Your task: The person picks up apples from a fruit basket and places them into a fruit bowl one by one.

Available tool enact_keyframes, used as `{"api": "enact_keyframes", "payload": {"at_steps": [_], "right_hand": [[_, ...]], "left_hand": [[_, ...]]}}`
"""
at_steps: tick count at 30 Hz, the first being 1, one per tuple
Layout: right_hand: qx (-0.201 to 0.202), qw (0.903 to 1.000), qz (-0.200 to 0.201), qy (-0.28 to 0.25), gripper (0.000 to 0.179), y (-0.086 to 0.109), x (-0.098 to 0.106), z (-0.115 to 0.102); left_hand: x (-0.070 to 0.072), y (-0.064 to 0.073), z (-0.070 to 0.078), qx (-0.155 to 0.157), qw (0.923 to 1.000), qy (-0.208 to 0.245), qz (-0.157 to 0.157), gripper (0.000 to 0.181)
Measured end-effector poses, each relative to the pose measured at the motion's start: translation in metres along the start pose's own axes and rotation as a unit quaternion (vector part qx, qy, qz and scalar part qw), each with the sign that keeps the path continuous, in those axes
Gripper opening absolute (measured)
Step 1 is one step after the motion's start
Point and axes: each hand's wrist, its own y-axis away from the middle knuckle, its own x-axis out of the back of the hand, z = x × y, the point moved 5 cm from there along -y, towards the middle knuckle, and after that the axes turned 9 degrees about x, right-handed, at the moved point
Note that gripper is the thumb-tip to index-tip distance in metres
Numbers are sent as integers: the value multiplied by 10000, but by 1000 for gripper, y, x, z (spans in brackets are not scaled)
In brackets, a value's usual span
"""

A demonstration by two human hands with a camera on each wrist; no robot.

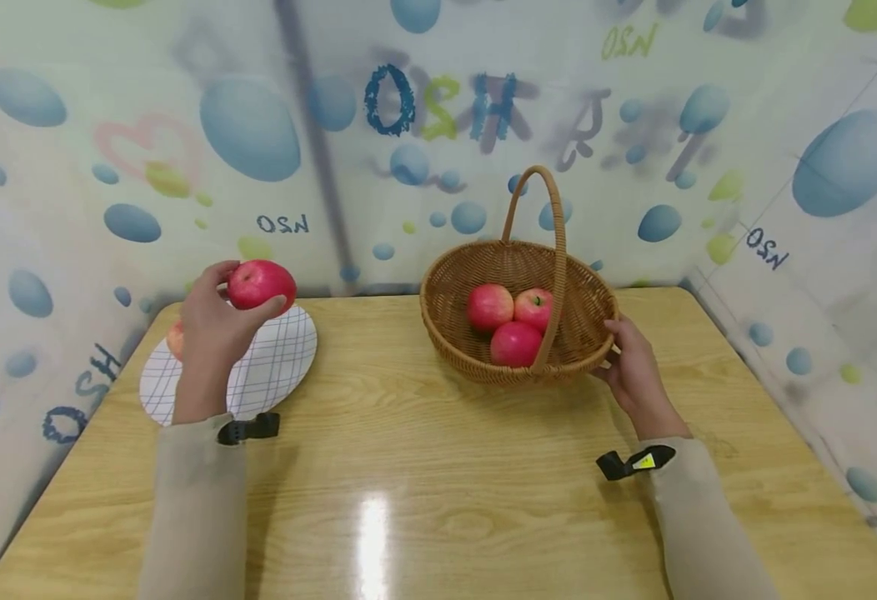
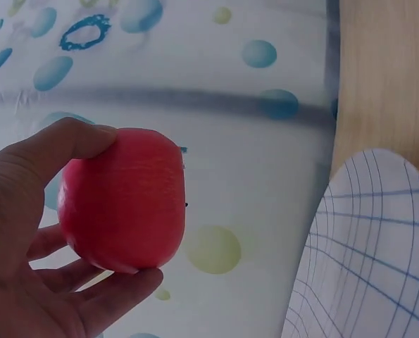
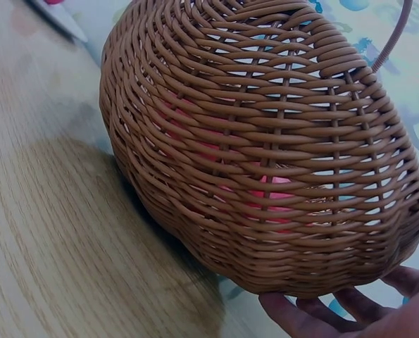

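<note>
My left hand (image 1: 213,337) grips a red apple (image 1: 261,286) between thumb and fingers, raised over a white plate (image 1: 281,358) with a blue grid pattern. In the left wrist view the same apple (image 2: 124,201) sits between the thumb above and the curled fingers below. Another apple (image 1: 175,340) lies on the plate, mostly hidden behind the left hand. My right hand (image 1: 633,367) holds the right end of a brown wicker basket (image 1: 446,312), thumb at the rim and fingers beneath its side. Inside the basket rest three red apples (image 1: 517,343), glimpsed through the weave in the right wrist view.
A tall arched handle (image 1: 558,250) rises over the basket. The wooden table (image 1: 378,450) runs back to a wall (image 1: 371,192) covered with blue and green spots and lettering. Bare tabletop lies between plate and basket.
</note>
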Motion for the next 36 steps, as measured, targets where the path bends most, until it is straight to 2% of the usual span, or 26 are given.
{"api": "enact_keyframes", "payload": {"at_steps": [5,13,18,23,36], "right_hand": [[-101,9999,4,96,60,0,0,-1],[-104,9999,17,109,60,0,0,-1],[-80,9999,-29,132,60,1,0,0],[-68,9999,-44,81,60,0,-1,0],[-81,10000,-20,53,59,0,-1,0]], "left_hand": [[-5,-9,-14,-18,9996,-289,65,87],[-17,-19,-41,474,9978,-364,-269,88],[-19,-23,-47,544,9970,-433,-352,86],[-24,-25,-49,437,9956,-725,-413,84],[-35,-29,-58,427,9912,-1076,-640,90]]}}
